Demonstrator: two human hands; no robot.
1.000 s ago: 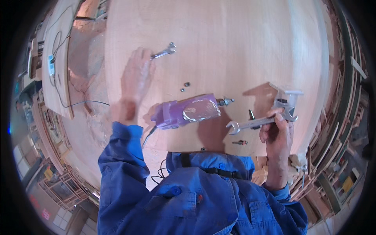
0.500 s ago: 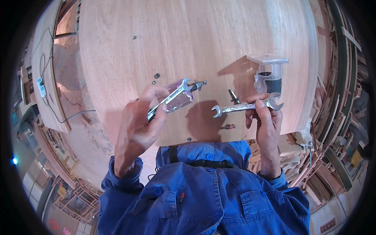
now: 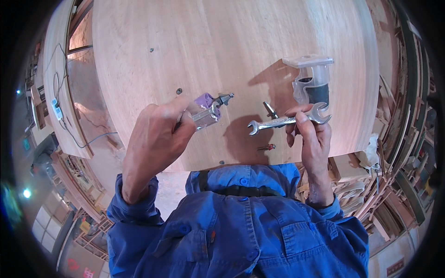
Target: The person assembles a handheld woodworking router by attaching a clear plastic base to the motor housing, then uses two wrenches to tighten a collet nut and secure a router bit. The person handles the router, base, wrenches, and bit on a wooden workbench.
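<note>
"Where's the purple tool (image 3: 203, 100)?"

"On the worktop (image 3: 232, 51), just beyond the left hand (image 3: 160, 132), the nearer one, which partly hides it. Its metal tip (image 3: 225, 98) points away from those fingers."

"How are the fingers set?"

"Left ones closed round a slim wrench (image 3: 204, 114), its head beside the tip; right of the tool, apart, the right hand (image 3: 314, 139) pinches a double-ended wrench (image 3: 278, 122)."

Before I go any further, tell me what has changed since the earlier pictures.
The left hand has brought the silver wrench rightward and back toward the body, over the purple power tool, now partly hidden. Neither hand has let go. The right hand still holds the double-ended wrench; the clear plastic piece and red-ended bit remain on the table.
</note>
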